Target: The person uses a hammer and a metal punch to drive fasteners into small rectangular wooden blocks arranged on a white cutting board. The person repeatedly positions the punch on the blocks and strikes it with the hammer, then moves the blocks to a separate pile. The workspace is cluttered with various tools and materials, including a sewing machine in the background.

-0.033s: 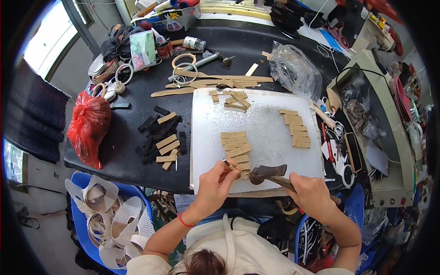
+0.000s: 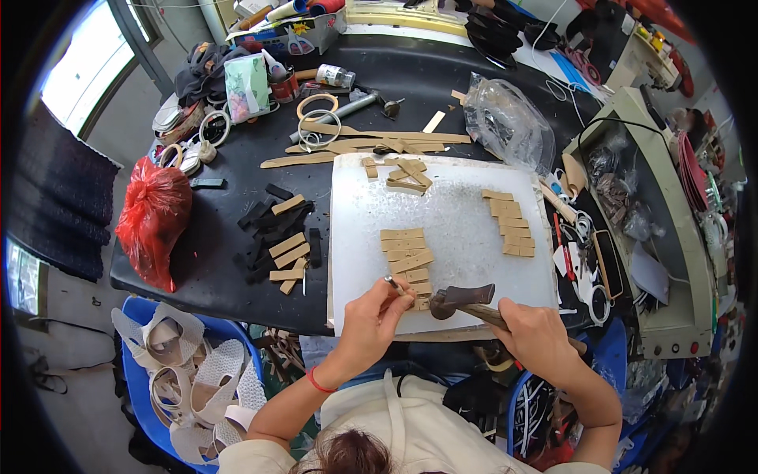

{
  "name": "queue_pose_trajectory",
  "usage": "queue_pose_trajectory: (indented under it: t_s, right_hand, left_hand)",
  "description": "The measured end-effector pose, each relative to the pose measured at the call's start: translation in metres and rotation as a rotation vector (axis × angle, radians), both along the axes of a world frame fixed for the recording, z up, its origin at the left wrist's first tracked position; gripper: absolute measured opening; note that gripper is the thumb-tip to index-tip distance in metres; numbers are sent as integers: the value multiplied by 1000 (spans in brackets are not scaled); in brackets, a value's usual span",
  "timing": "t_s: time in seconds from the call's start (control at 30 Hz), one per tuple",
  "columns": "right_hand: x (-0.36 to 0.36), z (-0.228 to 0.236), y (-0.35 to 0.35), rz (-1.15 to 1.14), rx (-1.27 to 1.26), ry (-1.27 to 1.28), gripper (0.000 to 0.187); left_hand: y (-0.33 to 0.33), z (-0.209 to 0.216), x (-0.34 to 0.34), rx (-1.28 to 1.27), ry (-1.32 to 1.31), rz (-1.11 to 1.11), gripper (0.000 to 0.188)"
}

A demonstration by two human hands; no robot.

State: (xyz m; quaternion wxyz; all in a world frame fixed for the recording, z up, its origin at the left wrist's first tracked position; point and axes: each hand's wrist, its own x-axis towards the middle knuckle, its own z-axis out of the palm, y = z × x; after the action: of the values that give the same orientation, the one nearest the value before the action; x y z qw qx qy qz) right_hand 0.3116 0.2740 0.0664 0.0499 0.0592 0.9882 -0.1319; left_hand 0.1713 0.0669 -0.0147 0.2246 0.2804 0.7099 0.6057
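**Metal punch (image 2: 392,282) pinched in your left hand (image 2: 369,316), hammer (image 2: 464,299) gripped in your right hand (image 2: 534,333)**

Take the white board (image 2: 458,213) as your clock face, with 12 o'clock away from you. Your left hand is between 7 and 8 o'clock, thumb and fingers together on the punch, which leans with its top end showing. Your fingers hide its lower end, so you cannot tell whether it touches a strip. Your right hand, between 4 and 5 o'clock, is wrapped around the hammer's wooden handle; the hammer's head is near your left fingertips, between 5 and 6 o'clock.

The near column of tan strips (image 2: 403,235) runs from 9 o'clock down to your left fingers. A second tan column (image 2: 517,223) sits between 2 and 3 o'clock, and a loose tan pile (image 2: 408,170) at 11.

Off the board, you have a heap of black strips (image 2: 257,233) at 9 o'clock, with a red plastic bag (image 2: 154,217) farther out. A blue tub (image 2: 142,407) of white perforated straps (image 2: 221,375) stands at 8 o'clock, and a clear plastic bag (image 2: 509,122) lies at 1.
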Motion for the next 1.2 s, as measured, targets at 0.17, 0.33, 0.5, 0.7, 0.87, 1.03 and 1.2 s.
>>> queue_pose_trajectory:
  t_s: [0.17,0.33,0.5,0.7,0.87,1.03,1.2]
  right_hand:
    - [-7,26,1,-103,-66,229,34]
    - [-5,67,-15,-352,-932,630,18]
    - [-4,27,6,-96,-17,324,34]
    - [42,-41,66,-635,1,535,31]
    - [76,-87,110,-888,105,581,31]
    - [79,-108,119,-874,102,480,28]
    - [48,-86,65,-552,33,789,31]
  left_hand:
    - [-3,5,1,-84,324,-44,13]
    - [-6,6,9,-141,621,-103,21]
    - [5,12,2,-133,545,-119,16]
    - [10,16,7,-98,233,197,18]
    - [15,7,8,-145,283,223,19]
    - [14,31,10,-153,273,201,8]
    - [2,41,-21,-207,820,-20,43]
